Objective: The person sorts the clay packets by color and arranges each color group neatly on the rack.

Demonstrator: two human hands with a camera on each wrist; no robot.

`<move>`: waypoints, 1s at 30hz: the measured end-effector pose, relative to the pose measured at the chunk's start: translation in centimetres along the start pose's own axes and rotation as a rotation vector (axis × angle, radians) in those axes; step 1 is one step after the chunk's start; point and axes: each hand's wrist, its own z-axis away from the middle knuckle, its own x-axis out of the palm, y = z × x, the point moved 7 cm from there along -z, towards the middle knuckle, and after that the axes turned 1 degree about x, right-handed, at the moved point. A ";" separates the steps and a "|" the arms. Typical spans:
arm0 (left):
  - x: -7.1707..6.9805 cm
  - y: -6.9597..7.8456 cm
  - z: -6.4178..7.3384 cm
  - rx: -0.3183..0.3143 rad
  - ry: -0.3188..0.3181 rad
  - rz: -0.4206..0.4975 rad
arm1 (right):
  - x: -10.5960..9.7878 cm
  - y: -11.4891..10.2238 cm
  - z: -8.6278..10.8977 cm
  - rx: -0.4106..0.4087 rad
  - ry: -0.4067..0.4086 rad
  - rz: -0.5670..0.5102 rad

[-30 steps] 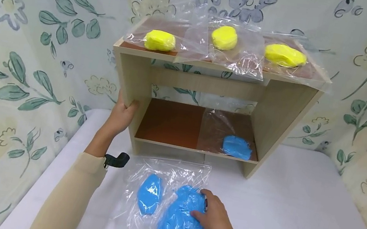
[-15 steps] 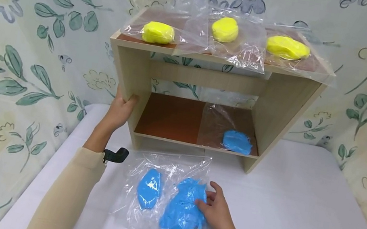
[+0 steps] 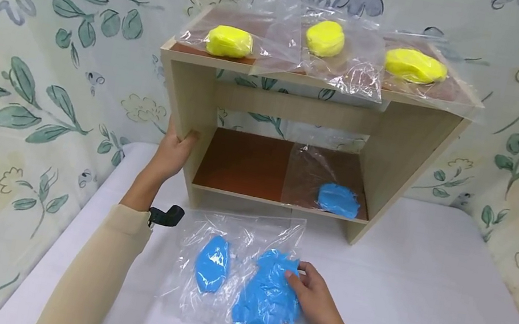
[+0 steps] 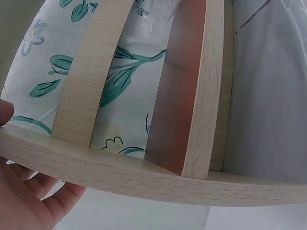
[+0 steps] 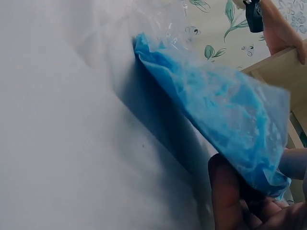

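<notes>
My left hand (image 3: 175, 150) grips the left side panel (image 4: 110, 175) of a small wooden shelf unit, thumb inside and fingers outside in the left wrist view. My right hand (image 3: 316, 296) pinches the right edge of a clear plastic bag holding a large, flat, wrinkled blue lump (image 3: 269, 297), like soft clay. In the right wrist view this bagged lump (image 5: 206, 105) tilts up off the white cloth, a shadow beneath it. To its left lies a smaller oval blue piece (image 3: 212, 264) in a clear bag, flat on the cloth.
Another bagged blue lump (image 3: 338, 199) lies at the right of the lower shelf board (image 3: 243, 168). On top of the unit sit a yellow lump (image 3: 229, 42) at the left, one (image 3: 325, 38) in the middle and one (image 3: 415, 66) at the right, all with clear bags. Floral cloth hangs behind.
My right hand's fingers have parted at the large blue lump's edge, then closed on it again. That lump has shifted slightly right, away from the oval piece. My left hand stays on the panel.
</notes>
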 end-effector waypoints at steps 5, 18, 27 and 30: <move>0.1 -0.2 0.0 -0.007 -0.001 -0.013 | -0.5 0.0 0.0 -0.027 -0.007 0.024; 0.0 0.3 0.0 0.014 0.001 -0.009 | -1.8 -0.4 0.2 -0.059 -0.067 -0.012; 0.0 0.2 0.0 -0.006 0.004 -0.002 | -2.2 -1.1 0.4 -0.134 -0.050 0.060; 0.0 0.3 0.1 -0.009 -0.002 -0.007 | -2.5 -1.8 0.9 -0.191 -0.049 0.084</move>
